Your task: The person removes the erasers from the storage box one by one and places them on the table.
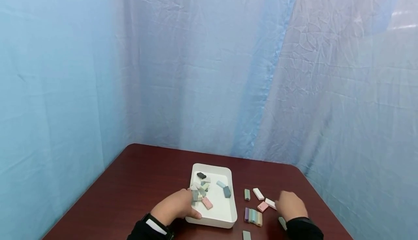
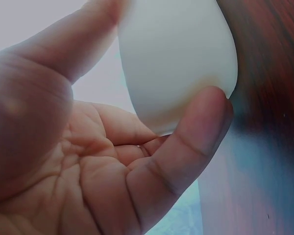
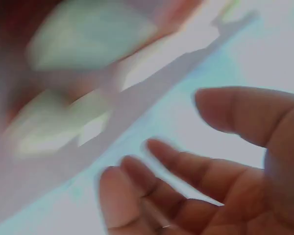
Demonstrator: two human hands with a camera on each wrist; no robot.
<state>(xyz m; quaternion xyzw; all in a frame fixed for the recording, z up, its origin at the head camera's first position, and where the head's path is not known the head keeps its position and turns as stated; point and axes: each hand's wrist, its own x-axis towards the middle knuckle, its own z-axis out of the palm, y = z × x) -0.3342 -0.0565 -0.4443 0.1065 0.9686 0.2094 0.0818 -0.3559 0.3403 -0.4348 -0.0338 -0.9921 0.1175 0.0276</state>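
L hand gripping tray, R hand loosely curled, nr blocks

Curtained-off tabletop work spot, apparently indoors; pale blue creased cloth hangs from nine o'clock through twelve to three, seam slanting at one, hiding whatever lies behind, so home, lab or office cannot be told. Dark red-brown table at six, rounded far corners close to the cloth, wood grain streaking its top in the left wrist view; bright glare on the cloth at two.
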